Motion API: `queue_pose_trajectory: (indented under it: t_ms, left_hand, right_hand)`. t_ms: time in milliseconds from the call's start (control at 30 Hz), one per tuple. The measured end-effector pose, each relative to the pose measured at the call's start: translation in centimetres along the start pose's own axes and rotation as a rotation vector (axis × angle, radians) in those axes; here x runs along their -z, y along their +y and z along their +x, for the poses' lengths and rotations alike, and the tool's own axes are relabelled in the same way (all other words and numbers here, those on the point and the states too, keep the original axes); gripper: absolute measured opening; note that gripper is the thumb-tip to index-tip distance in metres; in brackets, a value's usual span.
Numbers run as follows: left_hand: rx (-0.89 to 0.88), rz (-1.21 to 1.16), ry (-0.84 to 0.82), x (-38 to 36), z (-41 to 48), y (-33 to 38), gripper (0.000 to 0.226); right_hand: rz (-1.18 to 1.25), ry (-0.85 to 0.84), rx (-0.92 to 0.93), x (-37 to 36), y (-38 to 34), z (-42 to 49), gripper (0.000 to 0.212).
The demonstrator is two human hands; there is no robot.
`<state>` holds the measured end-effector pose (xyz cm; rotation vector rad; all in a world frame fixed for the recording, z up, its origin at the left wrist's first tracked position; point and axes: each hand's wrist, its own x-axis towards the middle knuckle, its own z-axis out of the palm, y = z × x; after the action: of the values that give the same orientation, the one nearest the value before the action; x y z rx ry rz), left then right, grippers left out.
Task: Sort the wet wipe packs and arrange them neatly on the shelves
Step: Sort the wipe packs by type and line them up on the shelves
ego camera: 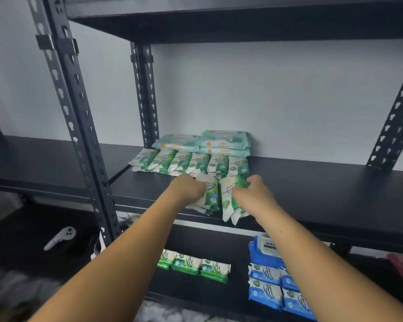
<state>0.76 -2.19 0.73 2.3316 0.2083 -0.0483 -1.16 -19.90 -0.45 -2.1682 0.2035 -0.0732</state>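
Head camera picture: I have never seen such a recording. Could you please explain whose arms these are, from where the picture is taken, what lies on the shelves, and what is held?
There is no machine here. A person works with bare hands. One camera, worn on the head, looks forward and down, so you see both arms from behind.

The left hand grips the left stack of green wipe packs, and the right hand grips the right stack. Both stacks rest at the front of the middle shelf.

Behind them lies a green row of the same packs, and behind that the pale packs, near the wall.

On the lower shelf lie more green packs and, to the right, blue packs.
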Motion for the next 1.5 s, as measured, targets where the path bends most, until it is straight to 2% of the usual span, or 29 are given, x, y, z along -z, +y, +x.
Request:
queue_pose_trajectory:
  t_ms: [67,133,233,300,400,500,600,667,733,800,867,967,1100,1367,1500]
  left_hand:
    - [0.007,0.11,0.024,0.0,0.5,-0.8,0.03]
    - [-0.014,0.117,0.033,0.2,0.8,-1.6,0.035]
    - [-0.071,0.067,0.014,-0.1,1.2,-2.4,0.025]
    - [-0.095,0.036,0.062,-0.6,1.1,-2.8,0.043]
    - [-0.152,0.018,0.14,-1.6,0.8,-2.7,0.046]
    - [-0.168,-0.016,0.135,-2.2,0.7,-2.4,0.049]
    - [-0.211,0.054,0.16,-2.1,0.9,-3.0,0.045]
    - [-0.345,0.101,0.256,-1.6,0.7,-3.7,0.042]
    - [-0.569,0.101,0.278,-1.0,0.0,-4.6,0.047]
    - [-0.757,0.206,0.174,-0.7,-0.5,-5.5,0.056]
    - [-0.815,0.321,0.083,-1.0,-0.4,-6.3,0.058]
    - [-0.856,0.322,0.112,-1.8,0.0,-6.6,0.052]
    - [-0.886,0.277,0.199,-1.4,0.0,-7.6,0.045]
    - [-0.771,0.275,0.358,3.7,-1.3,-13.0,0.048]
    - [-0.665,0.453,0.53,6.4,-0.3,-15.3,0.051]
  right_hand:
    - [-0.203,0.05,0.038,-0.4,0.8,0.4,0.03]
    - [-0.317,0.154,0.087,-0.8,1.5,0.6,0.029]
    - [-0.389,0.248,0.154,-1.1,2.1,0.7,0.026]
    - [-0.439,0.284,0.213,-1.2,2.3,1.0,0.024]
    - [-0.394,0.277,0.222,-1.0,2.3,1.5,0.032]
    - [-0.398,0.26,0.224,-0.9,2.2,1.6,0.042]
    - [-0.488,0.312,0.366,-0.5,2.5,0.9,0.048]
    - [-0.504,0.276,0.555,0.0,3.3,-0.1,0.048]
    - [-0.515,0.126,0.587,0.5,4.2,-1.1,0.05]
    - [-0.514,0.025,0.531,0.9,5.2,-1.9,0.06]
    - [-0.454,0.048,0.537,0.8,5.8,-1.9,0.063]
    - [-0.362,0.102,0.566,0.2,5.5,-1.3,0.057]
    - [-0.353,0.082,0.632,-2.0,3.8,-0.8,0.048]
    - [-0.319,-0.065,0.78,-8.2,-0.2,-0.4,0.044]
    - [-0.291,-0.107,0.836,-12.9,-3.3,0.3,0.044]
